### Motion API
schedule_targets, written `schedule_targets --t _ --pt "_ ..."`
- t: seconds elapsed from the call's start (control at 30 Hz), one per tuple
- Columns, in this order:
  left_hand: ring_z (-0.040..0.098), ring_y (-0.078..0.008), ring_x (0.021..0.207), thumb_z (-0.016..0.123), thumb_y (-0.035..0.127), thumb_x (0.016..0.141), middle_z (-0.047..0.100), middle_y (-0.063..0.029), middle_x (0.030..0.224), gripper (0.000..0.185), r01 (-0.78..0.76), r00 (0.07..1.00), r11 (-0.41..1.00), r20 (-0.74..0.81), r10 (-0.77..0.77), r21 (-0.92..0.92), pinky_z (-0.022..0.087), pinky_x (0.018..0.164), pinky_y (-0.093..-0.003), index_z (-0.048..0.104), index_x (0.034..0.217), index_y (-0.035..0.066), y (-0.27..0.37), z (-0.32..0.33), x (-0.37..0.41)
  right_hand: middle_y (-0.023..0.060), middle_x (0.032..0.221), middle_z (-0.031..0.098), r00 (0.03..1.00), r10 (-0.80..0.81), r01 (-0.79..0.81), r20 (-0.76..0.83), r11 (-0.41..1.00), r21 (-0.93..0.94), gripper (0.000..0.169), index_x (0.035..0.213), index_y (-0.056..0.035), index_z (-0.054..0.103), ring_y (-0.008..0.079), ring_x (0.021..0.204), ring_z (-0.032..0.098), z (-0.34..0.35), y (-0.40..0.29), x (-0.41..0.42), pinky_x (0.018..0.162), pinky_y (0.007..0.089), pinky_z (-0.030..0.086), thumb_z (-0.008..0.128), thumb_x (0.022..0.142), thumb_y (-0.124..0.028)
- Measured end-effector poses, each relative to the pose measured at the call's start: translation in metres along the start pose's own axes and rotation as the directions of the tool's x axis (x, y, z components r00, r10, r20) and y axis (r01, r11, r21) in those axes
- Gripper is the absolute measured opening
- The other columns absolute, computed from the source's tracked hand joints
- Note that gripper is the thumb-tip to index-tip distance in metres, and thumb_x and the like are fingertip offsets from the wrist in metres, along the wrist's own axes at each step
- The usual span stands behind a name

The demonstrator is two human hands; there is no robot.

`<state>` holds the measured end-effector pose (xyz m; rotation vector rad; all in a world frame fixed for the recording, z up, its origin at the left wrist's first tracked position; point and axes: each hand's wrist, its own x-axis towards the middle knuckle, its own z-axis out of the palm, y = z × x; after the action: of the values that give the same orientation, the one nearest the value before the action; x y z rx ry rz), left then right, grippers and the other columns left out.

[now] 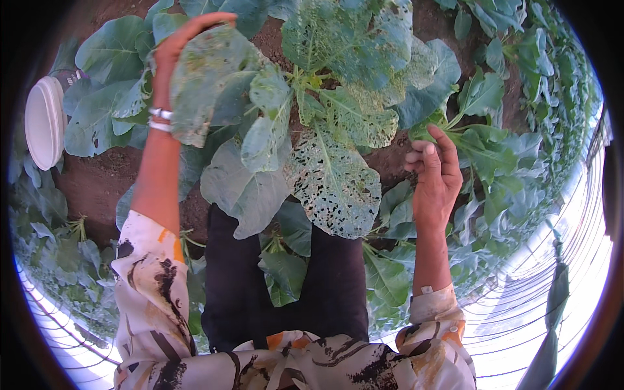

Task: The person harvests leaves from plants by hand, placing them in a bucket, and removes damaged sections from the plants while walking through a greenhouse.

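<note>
A broad-leaved brassica plant (304,83) grows in front of me, many of its leaves riddled with holes. My left hand (187,36) is at the upper left edge of one large, worn leaf (209,83), its fingers stretched along the top. That leaf hides the thumb, so a grip on it cannot be made out. To the right of the plant, my right hand (436,170) is raised with the fingers partly bent and apart, holding nothing. Between the hands hangs a heavily perforated leaf (336,183), beside a paler, mostly whole leaf (248,183).
A white round plastic container (45,124) lies among the leaves at left. Brown soil (102,175) shows between plants. Dense rows of similar plants (531,161) run along the right. Twisted green cloth (555,292) hangs near the bright, ribbed wall at lower right.
</note>
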<state>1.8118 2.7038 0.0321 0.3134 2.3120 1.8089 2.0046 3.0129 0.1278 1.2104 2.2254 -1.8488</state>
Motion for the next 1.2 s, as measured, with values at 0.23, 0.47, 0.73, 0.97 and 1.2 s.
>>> schedule_targets --t 0.23,0.47,0.73,0.97,1.2 --pt "0.063 -0.0159 0.105 0.056 0.009 0.098 0.068 -0.0097 0.113 0.025 0.22 0.9 0.972 -0.367 -0.235 -0.085 0.049 0.09 -0.0274 0.064 0.12 -0.001 0.06 -0.03 -0.032 0.0039 0.096 0.066 0.976 0.216 -0.213 0.02 0.973 -0.093 0.026 0.121 -0.0001 0.06 0.009 0.08 0.06 -0.048 0.06 -0.03 0.07 0.0235 0.049 0.058 0.098 -0.011" --pt "0.064 -0.0151 0.089 0.059 -0.006 0.091 0.067 -0.0122 0.105 0.02 0.118 0.912 0.96 -0.41 -0.004 0.254 0.052 0.08 -0.0273 0.062 0.111 -0.004 0.102 0.01 -0.135 0.0164 0.136 0.046 0.928 -0.097 0.289 0.359 0.794 -0.535 0.074 0.139 -0.0075 0.048 0.03 0.117 0.054 -0.038 0.088 -0.047 0.091 0.0344 0.052 0.068 0.071 0.012" --pt "0.065 -0.0214 0.097 0.066 -0.004 0.083 0.066 -0.0118 0.112 0.034 0.483 0.871 0.849 -0.223 -0.439 0.214 0.052 0.085 -0.0315 0.061 0.116 -0.001 0.088 0.061 -0.2 0.0134 0.145 0.039 0.667 -0.313 0.669 0.677 0.652 -0.357 0.073 0.12 -0.0149 0.064 0.0423 0.135 0.036 -0.017 0.062 -0.035 0.109 0.0499 0.039 0.056 0.055 0.019" --pt "0.032 -0.0384 0.143 0.077 0.005 0.061 0.042 -0.0212 0.148 0.085 -0.046 0.839 0.896 0.503 -0.206 0.442 0.027 0.116 -0.0544 0.045 0.14 0.0 0.11 0.102 -0.176 0.0106 0.139 0.046 0.67 -0.328 0.65 0.667 0.692 -0.313 0.06 0.108 -0.0134 0.066 0.0408 0.133 0.038 -0.007 0.052 -0.019 0.106 0.0483 0.041 0.058 0.056 0.016" --pt "0.036 -0.0357 0.141 0.078 0.007 0.06 0.041 -0.0184 0.15 0.091 -0.167 0.814 0.908 0.573 -0.093 0.385 0.029 0.115 -0.0543 0.043 0.144 0.002 0.106 0.128 -0.153 0.0119 0.131 0.052 0.756 -0.343 0.557 0.557 0.785 -0.272 0.048 0.108 -0.0091 0.065 0.0381 0.124 0.048 0.002 0.059 -0.019 0.102 0.0457 0.044 0.068 0.063 0.009"
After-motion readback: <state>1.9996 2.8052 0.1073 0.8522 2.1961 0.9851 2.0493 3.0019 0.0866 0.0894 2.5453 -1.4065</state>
